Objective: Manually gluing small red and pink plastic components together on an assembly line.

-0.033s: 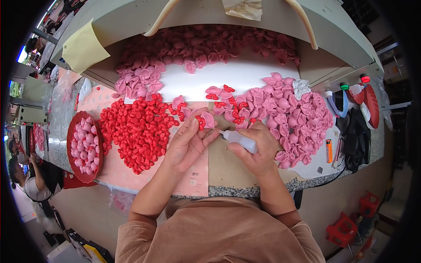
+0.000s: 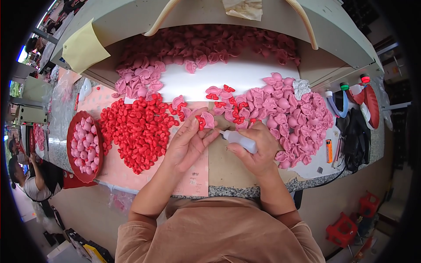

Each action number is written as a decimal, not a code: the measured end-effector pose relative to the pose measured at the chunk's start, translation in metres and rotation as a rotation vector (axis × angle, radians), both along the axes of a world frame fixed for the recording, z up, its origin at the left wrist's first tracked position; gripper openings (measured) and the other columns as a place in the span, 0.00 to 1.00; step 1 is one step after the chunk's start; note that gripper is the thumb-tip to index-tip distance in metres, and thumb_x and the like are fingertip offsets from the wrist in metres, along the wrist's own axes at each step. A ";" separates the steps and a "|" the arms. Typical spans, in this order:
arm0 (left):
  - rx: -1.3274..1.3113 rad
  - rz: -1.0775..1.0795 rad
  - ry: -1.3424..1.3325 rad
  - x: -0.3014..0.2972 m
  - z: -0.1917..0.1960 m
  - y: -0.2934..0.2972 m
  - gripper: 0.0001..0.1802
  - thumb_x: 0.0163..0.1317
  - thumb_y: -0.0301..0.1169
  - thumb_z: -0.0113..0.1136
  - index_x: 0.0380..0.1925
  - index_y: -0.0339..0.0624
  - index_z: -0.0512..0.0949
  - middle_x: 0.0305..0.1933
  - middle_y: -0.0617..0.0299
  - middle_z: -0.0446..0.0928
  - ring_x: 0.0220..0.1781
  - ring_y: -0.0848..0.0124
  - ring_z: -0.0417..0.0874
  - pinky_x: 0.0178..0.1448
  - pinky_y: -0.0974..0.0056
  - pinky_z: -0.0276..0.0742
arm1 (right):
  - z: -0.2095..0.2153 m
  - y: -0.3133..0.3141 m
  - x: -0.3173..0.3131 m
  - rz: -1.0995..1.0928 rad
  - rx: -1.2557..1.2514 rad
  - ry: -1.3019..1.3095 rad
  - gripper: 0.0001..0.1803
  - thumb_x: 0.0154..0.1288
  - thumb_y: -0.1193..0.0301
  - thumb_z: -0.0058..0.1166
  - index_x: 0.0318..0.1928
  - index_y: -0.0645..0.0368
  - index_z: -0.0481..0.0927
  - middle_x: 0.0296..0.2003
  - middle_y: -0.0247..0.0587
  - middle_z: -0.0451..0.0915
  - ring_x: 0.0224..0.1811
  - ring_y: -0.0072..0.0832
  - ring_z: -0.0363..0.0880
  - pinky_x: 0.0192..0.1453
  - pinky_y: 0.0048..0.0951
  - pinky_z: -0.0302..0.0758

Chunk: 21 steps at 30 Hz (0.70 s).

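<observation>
My left hand (image 2: pixel 186 144) is closed in a pinch on a small pink shell-shaped piece (image 2: pixel 208 119), which has a red piece (image 2: pixel 200 122) against its side. My right hand (image 2: pixel 258 149) grips a translucent squeeze bottle (image 2: pixel 241 140), its thin nozzle tilted toward the fingers of my left hand. Beyond both hands lie several pink pieces with red parts (image 2: pixel 238 119) on them. A heap of small red pieces (image 2: pixel 142 136) spreads left of my left hand, and a large pile of pink pieces (image 2: pixel 298 118) sits right of my right hand.
A red basket (image 2: pixel 73 168) of round pink pieces stands at the left. Under a grey hood (image 2: pixel 210 14) lie more pink pieces (image 2: pixel 193 39). On the right are an orange lighter (image 2: pixel 329 151), a black bag (image 2: pixel 356 140) and capped bottles (image 2: pixel 343 90). Another person (image 2: pixel 35 179) works at far left.
</observation>
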<state>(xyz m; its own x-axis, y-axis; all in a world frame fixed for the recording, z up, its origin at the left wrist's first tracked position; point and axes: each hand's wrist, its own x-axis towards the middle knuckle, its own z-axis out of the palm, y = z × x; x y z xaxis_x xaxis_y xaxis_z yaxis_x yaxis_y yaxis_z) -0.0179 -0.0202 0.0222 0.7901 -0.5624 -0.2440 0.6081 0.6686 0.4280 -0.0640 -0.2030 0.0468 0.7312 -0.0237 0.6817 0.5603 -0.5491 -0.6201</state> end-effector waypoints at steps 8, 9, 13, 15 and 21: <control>0.035 -0.004 0.011 -0.001 0.003 -0.002 0.21 0.66 0.35 0.48 0.58 0.44 0.64 0.57 0.61 0.69 0.57 0.68 0.72 0.64 0.55 0.64 | -0.001 0.001 0.000 0.007 -0.015 -0.007 0.21 0.44 0.65 0.70 0.35 0.63 0.76 0.25 0.41 0.75 0.22 0.29 0.71 0.24 0.26 0.67; 0.037 -0.007 0.014 -0.001 0.003 -0.002 0.21 0.66 0.35 0.48 0.58 0.44 0.64 0.57 0.60 0.69 0.57 0.68 0.72 0.64 0.55 0.64 | -0.001 0.001 0.001 0.013 -0.008 -0.018 0.21 0.44 0.65 0.70 0.35 0.64 0.76 0.25 0.41 0.74 0.22 0.29 0.71 0.24 0.26 0.67; 0.033 -0.017 0.008 -0.001 0.001 -0.001 0.21 0.66 0.35 0.48 0.58 0.44 0.64 0.58 0.60 0.68 0.58 0.68 0.71 0.64 0.55 0.64 | -0.001 0.000 0.000 0.016 -0.015 0.012 0.21 0.45 0.65 0.69 0.35 0.64 0.76 0.25 0.41 0.74 0.22 0.29 0.71 0.24 0.25 0.67; 0.022 -0.021 0.013 -0.001 0.002 -0.002 0.21 0.66 0.35 0.48 0.58 0.44 0.64 0.58 0.60 0.68 0.58 0.68 0.71 0.64 0.55 0.64 | 0.000 -0.001 0.000 -0.001 -0.021 0.009 0.20 0.46 0.65 0.69 0.35 0.63 0.76 0.25 0.40 0.74 0.22 0.28 0.70 0.24 0.25 0.66; 0.004 -0.021 0.017 -0.001 0.002 -0.001 0.21 0.66 0.34 0.49 0.58 0.43 0.64 0.58 0.60 0.68 0.58 0.67 0.70 0.65 0.55 0.64 | -0.001 -0.002 0.000 0.003 0.014 0.064 0.18 0.51 0.64 0.65 0.35 0.63 0.74 0.25 0.40 0.74 0.23 0.27 0.71 0.25 0.24 0.66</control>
<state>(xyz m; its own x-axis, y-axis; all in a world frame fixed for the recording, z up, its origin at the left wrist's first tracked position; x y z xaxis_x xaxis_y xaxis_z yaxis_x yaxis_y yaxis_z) -0.0187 -0.0214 0.0237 0.7737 -0.5779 -0.2598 0.6294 0.6540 0.4197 -0.0643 -0.2055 0.0461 0.7737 -0.0308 0.6328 0.5207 -0.5381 -0.6628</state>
